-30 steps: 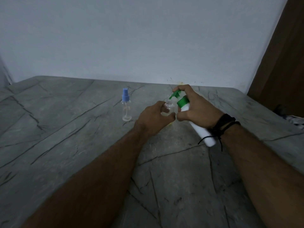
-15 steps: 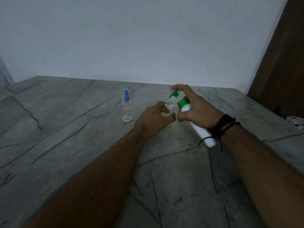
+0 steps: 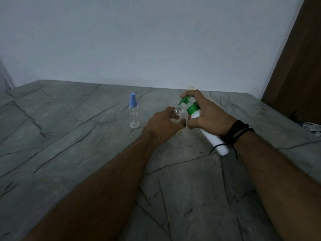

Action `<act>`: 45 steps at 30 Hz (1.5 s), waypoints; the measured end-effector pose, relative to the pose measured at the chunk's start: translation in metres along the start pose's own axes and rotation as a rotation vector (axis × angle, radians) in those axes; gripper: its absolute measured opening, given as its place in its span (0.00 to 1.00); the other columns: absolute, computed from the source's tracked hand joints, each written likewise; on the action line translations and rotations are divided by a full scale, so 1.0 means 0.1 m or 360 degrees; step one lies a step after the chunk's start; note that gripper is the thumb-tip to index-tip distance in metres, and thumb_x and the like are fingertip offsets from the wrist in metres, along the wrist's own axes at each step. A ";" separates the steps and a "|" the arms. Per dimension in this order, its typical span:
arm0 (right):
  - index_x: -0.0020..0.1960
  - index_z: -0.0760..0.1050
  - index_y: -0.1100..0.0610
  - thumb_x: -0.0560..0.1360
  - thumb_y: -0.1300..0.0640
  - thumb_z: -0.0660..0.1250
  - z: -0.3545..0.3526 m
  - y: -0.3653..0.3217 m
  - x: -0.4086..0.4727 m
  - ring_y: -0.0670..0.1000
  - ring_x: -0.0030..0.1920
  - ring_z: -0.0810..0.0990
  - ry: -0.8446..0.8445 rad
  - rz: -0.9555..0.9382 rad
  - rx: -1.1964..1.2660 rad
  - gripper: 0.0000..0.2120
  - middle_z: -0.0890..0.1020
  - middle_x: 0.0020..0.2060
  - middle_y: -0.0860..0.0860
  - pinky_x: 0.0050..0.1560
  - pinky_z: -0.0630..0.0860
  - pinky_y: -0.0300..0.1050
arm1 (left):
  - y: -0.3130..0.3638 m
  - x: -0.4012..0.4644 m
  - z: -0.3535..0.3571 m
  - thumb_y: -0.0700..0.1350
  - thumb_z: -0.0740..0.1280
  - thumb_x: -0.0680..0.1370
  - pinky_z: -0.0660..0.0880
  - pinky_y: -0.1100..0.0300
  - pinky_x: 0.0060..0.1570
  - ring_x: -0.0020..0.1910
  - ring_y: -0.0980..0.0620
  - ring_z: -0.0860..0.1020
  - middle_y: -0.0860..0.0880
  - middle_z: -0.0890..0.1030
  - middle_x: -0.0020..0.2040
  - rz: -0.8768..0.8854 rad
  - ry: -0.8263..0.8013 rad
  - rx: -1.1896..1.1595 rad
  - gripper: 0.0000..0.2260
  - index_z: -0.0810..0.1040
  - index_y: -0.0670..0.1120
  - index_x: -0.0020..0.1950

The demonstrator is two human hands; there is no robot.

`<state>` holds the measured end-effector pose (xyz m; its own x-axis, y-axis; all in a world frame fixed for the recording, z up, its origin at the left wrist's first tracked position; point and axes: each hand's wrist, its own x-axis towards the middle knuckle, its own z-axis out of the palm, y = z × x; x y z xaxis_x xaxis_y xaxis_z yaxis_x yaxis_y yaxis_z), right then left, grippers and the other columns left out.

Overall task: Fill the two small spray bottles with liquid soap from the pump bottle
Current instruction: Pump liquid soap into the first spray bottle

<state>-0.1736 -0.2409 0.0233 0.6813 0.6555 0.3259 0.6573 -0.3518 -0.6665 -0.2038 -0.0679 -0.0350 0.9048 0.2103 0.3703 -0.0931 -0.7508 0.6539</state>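
My left hand (image 3: 163,125) grips a small clear spray bottle (image 3: 178,114) with its cap off and its threaded neck open. My right hand (image 3: 207,117) holds the white pump bottle (image 3: 213,141) tilted, its base toward me and its green collar up. The forefinger rests on the green pump head (image 3: 184,100), whose nozzle sits just over the open neck. A second clear spray bottle with a blue sprayer (image 3: 133,113) stands upright on the grey stone table (image 3: 69,136), to the left of my hands.
A pale wall runs along the table's far edge. A dark brown panel (image 3: 298,66) stands at the right. Some clutter lies at the far right edge (image 3: 312,127). A small yellowish spot shows on the table under my left hand (image 3: 180,130).
Almost nothing has moved. The pump head stays over the open neck and both hands keep their grips.
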 end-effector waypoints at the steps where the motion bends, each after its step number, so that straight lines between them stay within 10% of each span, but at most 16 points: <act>1: 0.67 0.66 0.45 0.65 0.68 0.73 0.00 0.00 0.00 0.50 0.40 0.80 -0.0001 0.0003 -0.0002 0.36 0.79 0.44 0.46 0.40 0.76 0.43 | 0.00 0.00 0.00 0.62 0.70 0.72 0.77 0.52 0.56 0.53 0.56 0.79 0.56 0.81 0.56 -0.0001 0.0003 0.0001 0.24 0.75 0.52 0.64; 45: 0.66 0.67 0.45 0.64 0.64 0.74 -0.05 0.06 0.02 0.56 0.43 0.80 0.0001 0.0064 0.0105 0.35 0.80 0.46 0.53 0.49 0.79 0.59 | 0.05 -0.03 -0.04 0.60 0.70 0.73 0.76 0.55 0.56 0.53 0.56 0.78 0.56 0.81 0.58 -0.0022 -0.0010 -0.0010 0.24 0.74 0.52 0.65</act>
<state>-0.1668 -0.2451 0.0235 0.7070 0.6411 0.2985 0.6067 -0.3329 -0.7219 -0.2087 -0.0701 -0.0303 0.9087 0.2163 0.3571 -0.0834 -0.7439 0.6630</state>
